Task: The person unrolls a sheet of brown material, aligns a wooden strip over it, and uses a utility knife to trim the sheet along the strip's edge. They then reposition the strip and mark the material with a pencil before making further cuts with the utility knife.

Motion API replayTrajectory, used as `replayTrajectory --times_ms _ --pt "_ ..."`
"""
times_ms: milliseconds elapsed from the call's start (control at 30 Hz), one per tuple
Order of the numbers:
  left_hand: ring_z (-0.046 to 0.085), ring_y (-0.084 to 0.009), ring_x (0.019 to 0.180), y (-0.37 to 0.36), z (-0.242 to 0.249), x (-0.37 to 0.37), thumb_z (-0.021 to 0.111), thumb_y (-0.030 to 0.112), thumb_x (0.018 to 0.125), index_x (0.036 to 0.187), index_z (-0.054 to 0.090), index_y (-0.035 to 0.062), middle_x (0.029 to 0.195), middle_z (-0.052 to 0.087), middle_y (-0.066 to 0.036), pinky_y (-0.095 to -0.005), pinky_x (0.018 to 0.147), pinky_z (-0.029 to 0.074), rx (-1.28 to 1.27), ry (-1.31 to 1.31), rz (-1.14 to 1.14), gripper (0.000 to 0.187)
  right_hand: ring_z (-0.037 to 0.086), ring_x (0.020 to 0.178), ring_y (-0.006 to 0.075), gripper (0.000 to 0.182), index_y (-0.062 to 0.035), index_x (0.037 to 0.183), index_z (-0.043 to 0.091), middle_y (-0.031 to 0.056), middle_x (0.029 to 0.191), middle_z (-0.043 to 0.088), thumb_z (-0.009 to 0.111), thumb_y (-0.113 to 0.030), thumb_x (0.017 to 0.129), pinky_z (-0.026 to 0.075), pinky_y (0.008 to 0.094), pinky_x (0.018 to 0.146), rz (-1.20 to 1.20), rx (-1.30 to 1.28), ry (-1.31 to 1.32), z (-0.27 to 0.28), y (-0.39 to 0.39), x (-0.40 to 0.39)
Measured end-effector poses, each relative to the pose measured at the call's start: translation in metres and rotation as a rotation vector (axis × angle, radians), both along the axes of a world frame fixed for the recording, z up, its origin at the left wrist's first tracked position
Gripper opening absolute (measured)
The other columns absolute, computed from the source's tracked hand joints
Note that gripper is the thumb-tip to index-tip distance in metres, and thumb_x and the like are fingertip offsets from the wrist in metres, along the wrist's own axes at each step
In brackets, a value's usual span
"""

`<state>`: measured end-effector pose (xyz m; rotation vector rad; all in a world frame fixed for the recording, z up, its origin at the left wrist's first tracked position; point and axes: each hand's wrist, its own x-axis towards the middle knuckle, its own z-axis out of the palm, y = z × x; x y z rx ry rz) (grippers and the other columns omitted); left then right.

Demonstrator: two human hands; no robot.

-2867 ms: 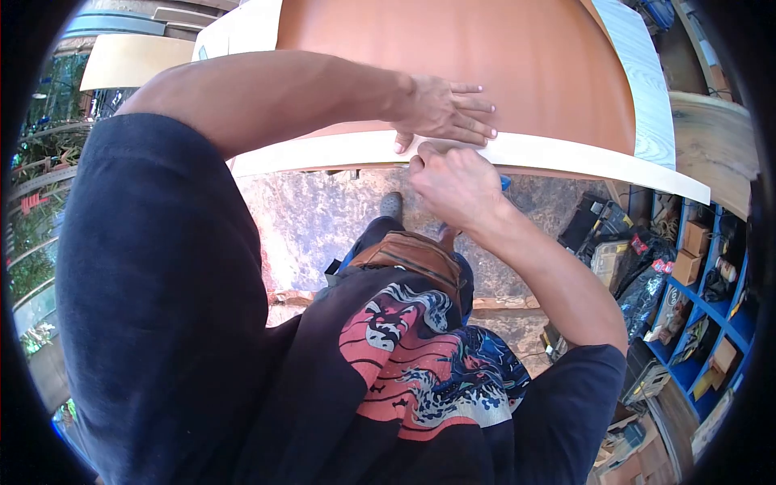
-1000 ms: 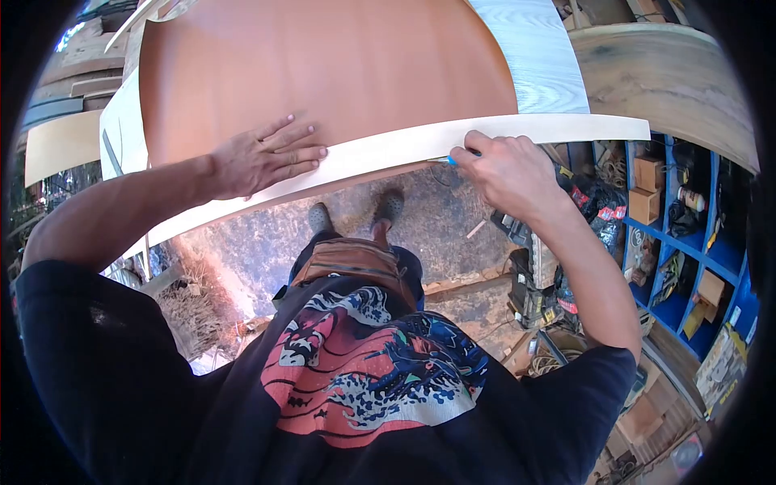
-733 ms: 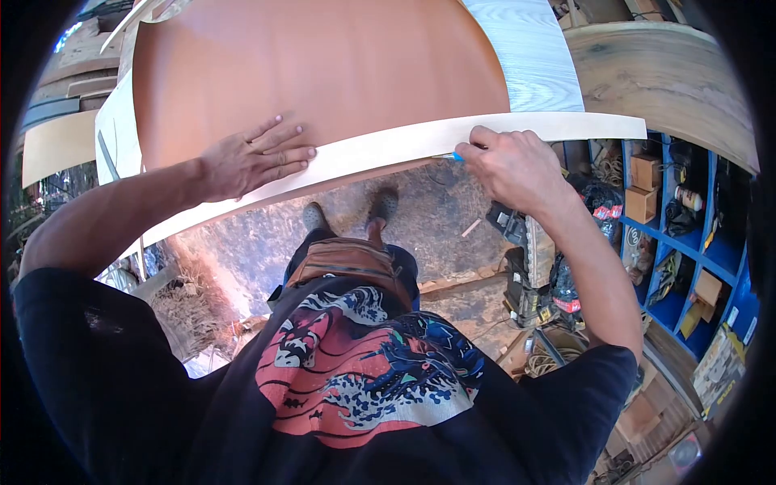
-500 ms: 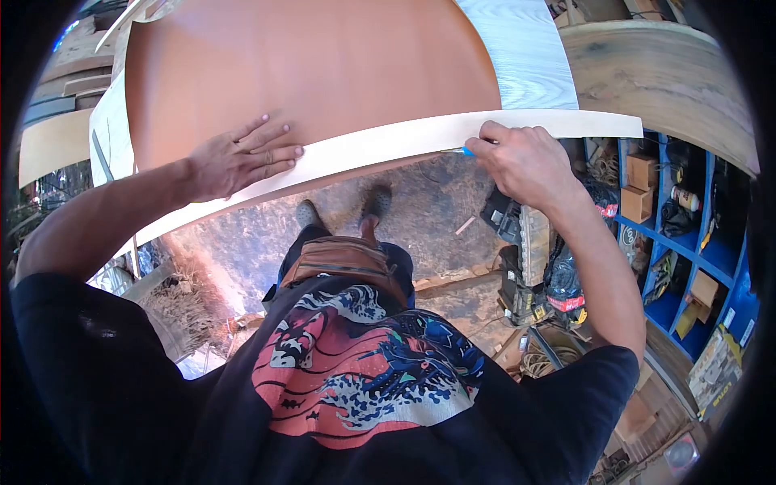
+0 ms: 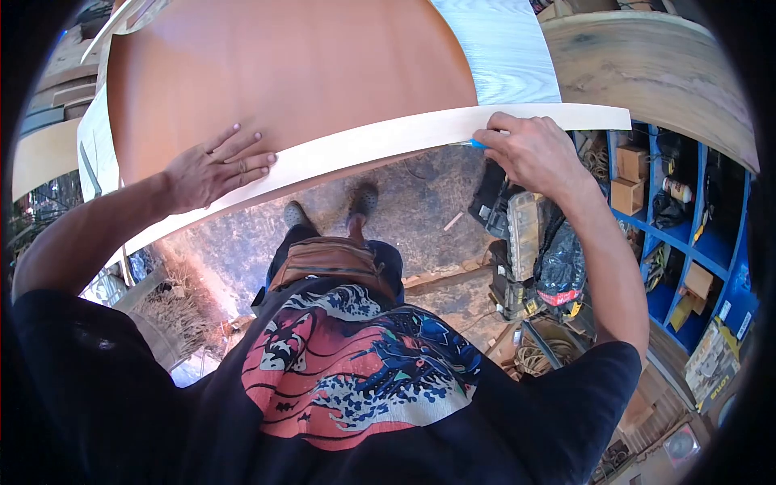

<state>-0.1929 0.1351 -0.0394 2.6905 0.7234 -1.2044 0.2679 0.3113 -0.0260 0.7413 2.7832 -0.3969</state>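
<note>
Right hand (image 5: pixel 537 153) closed on blue tool (image 5: pixel 477 144) at near edge of strip (image 5: pixel 364 136). Left hand (image 5: pixel 212 174) flat, fingers apart, over strip and brown sheet (image 5: pixel 283 73). Tool appears past mid-strip, shorter length remaining rightward; cut unclear. Versus earlier frame: tool nearer strip's right end.

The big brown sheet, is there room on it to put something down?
Yes, the brown sheet looks bare between the left hand and the pale wood-grain sheet, beyond the white strip. It's crowded along the strip: the left hand lies across it, and the right hand holds a blue tool at its near edge.
</note>
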Motion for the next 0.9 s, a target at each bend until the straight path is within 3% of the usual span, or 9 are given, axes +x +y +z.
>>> replayTrajectory --times_ms 100,233,300,533,600,700,800,900 --pt "-0.004 -0.0261 0.161 0.009 0.009 0.009 0.065 0.046 0.092 0.167 0.011 0.0193 0.175 0.002 0.001 -0.0522 0.132 -0.003 -0.218 0.025 0.185 0.097 0.072 0.087 0.0348 0.017 -0.0108 0.106 0.072 0.0071 0.102 0.070 0.068 -0.019 0.092 0.057 0.0493 0.075 0.005 -0.001 0.001 -0.001 0.004 0.006" --pt "-0.003 -0.0261 0.161 0.006 0.006 0.005 0.065 0.046 0.091 0.167 0.012 0.0190 0.175 0.003 0.001 -0.0522 0.132 -0.003 -0.211 0.026 0.179 0.097 0.071 0.088 0.0340 0.020 -0.0117 0.109 0.073 0.0068 0.103 0.070 0.069 -0.020 0.091 0.057 0.0482 0.076 -0.008 -0.011 0.002 -0.003 0.009 0.012" --pt "-0.002 -0.0263 0.161 0.002 0.001 0.001 0.065 0.047 0.091 0.167 0.013 0.0186 0.175 0.005 0.001 -0.0527 0.131 -0.003 -0.073 0.010 0.049 0.097 0.071 0.089 0.0331 0.022 -0.0130 0.111 0.075 0.0064 0.103 0.070 0.070 -0.019 0.091 0.057 0.0470 0.077 -0.017 -0.022 0.018 -0.004 0.013 0.016" --pt "-0.001 -0.0261 0.161 0.004 0.003 0.003 0.062 0.045 0.093 0.167 0.013 0.0187 0.175 0.006 0.000 -0.0540 0.131 -0.002 -0.175 -0.003 0.146 0.093 0.071 0.088 0.0321 0.021 -0.0134 0.111 0.075 0.0057 0.102 0.070 0.070 -0.019 0.092 0.057 0.0464 0.077 -0.029 -0.022 0.025 -0.005 0.017 0.025" --pt "-0.001 -0.0258 0.161 -0.001 -0.001 0.000 0.063 0.047 0.093 0.167 0.013 0.0192 0.175 0.007 0.001 -0.0539 0.131 -0.003 0.028 -0.021 -0.018 0.094 0.071 0.088 0.0314 0.022 -0.0135 0.111 0.075 0.0054 0.101 0.070 0.071 -0.019 0.091 0.057 0.0458 0.077 -0.016 -0.017 0.048 -0.006 0.018 0.029" --pt "0.000 -0.0252 0.161 0.006 0.004 0.004 0.064 0.047 0.092 0.167 0.013 0.0196 0.175 0.007 0.001 -0.0536 0.131 -0.003 -0.182 -0.009 0.164 0.095 0.071 0.087 0.0308 0.022 -0.0135 0.111 0.075 0.0052 0.100 0.070 0.073 -0.018 0.090 0.057 0.0451 0.076 -0.015 -0.014 0.058 -0.007 0.019 0.031" --pt "0.000 -0.0245 0.161 0.000 -0.002 -0.001 0.065 0.048 0.091 0.167 0.013 0.0196 0.175 0.007 0.001 -0.0535 0.131 -0.003 -0.059 -0.019 0.066 0.096 0.071 0.087 0.0305 0.022 -0.0133 0.111 0.075 0.0050 0.100 0.070 0.073 -0.018 0.089 0.057 0.0447 0.076 -0.013 -0.013 0.053 -0.008 0.019 0.032" --pt "-0.001 -0.0243 0.161 0.002 -0.001 0.000 0.065 0.048 0.092 0.167 0.013 0.0196 0.175 0.007 0.001 -0.0535 0.131 -0.003 -0.112 -0.010 0.109 0.096 0.071 0.087 0.0306 0.022 -0.0131 0.110 0.075 0.0050 0.100 0.070 0.073 -0.018 0.089 0.057 0.0448 0.076 -0.019 -0.021 0.078 -0.008 0.019 0.034"
